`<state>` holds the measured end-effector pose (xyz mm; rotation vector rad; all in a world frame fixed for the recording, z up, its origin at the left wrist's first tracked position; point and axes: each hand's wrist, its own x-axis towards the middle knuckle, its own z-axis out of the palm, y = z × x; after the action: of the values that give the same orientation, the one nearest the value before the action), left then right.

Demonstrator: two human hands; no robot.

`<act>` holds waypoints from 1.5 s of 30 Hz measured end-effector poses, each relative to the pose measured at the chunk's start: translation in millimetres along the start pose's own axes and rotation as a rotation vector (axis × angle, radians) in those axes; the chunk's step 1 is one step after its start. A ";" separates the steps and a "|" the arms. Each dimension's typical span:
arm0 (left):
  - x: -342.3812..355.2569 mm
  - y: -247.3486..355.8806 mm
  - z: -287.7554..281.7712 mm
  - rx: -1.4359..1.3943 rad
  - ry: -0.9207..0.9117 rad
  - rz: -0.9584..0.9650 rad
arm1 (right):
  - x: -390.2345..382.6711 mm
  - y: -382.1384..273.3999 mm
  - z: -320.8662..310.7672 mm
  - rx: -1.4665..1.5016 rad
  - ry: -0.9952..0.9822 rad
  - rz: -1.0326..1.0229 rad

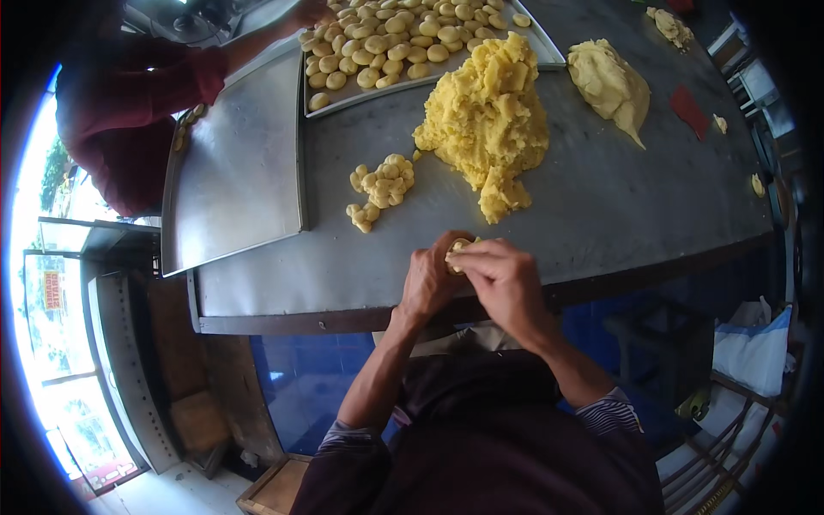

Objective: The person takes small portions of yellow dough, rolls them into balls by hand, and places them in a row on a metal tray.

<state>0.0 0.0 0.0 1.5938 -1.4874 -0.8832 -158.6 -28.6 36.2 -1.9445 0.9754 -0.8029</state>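
My two hands meet over the near edge of the metal table. My left hand (425, 279) is curled around a small piece of pale dough (459, 255). The fingers of my right hand (505, 273) are pressed together on the top of that piece. Just beyond them rises a tall, crumbly yellow heap of filling or dough (493, 116). To its left lies a cluster of small pale dough balls (388, 180). My fingers partly cover the piece in my hands, so what is inside it cannot be made out.
A flat metal tray (240, 163) sits at the left, overhanging the table's edge. Behind is a tray (541, 41) of many round dough pieces, where another person's arm (266, 39) reaches in. A smooth dough lump (608, 81) and a red flat piece (689, 112) lie right.
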 end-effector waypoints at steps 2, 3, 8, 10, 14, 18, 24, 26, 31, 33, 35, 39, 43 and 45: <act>-0.8 -0.9 1.5 0.048 0.000 0.001 | 3.7 7.9 -9.9 0.474 -0.003 0.177; -1.5 2.4 2.4 0.043 -0.006 -0.028 | 3.4 8.0 -11.6 0.486 0.075 0.186; 0.3 4.1 0.6 -0.033 0.031 0.186 | 4.1 21.2 -5.7 0.374 0.098 0.237; -1.3 0.4 3.9 -0.048 0.001 0.180 | 8.9 23.3 -0.5 0.305 0.024 0.286; 0.4 3.1 2.8 -0.053 -0.046 0.220 | 13.8 6.9 1.1 0.007 0.044 0.137; -1.7 -3.2 2.5 -0.039 0.126 0.096 | 25.9 -3.4 -6.3 -0.319 0.097 -0.117; -0.2 -11.0 -5.7 -0.481 0.111 -0.107 | 40.5 41.0 -29.3 -0.522 0.149 -0.209; -9.2 -30.7 -15.1 -0.509 0.051 -0.033 | 34.0 46.7 -38.1 -0.460 0.201 -0.140; -9.3 -9.2 -28.3 -0.330 0.079 -0.071 | 3.4 57.7 -28.1 -0.519 0.305 -0.088; -11.4 -9.1 -29.7 -0.141 0.046 -0.001 | 3.3 64.3 -34.5 -0.474 0.282 -0.099; -11.7 -13.3 -30.8 -0.058 0.006 0.106 | 7.4 67.1 -36.3 -0.456 0.265 -0.091; -4.9 -8.3 -28.0 0.581 0.068 0.271 | 12.4 57.2 -32.4 -0.510 0.285 -0.060; -5.7 -11.9 -34.0 0.299 0.236 0.171 | 16.4 68.1 -45.0 -0.161 0.305 0.004; -9.4 -17.5 -29.1 0.325 0.392 0.166 | 22.1 68.5 -51.4 -0.191 0.361 -0.004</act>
<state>33.0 12.0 -2.1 1.7211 -1.4979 -0.2209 -211.6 -92.6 5.9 -2.0000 1.3018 -1.1244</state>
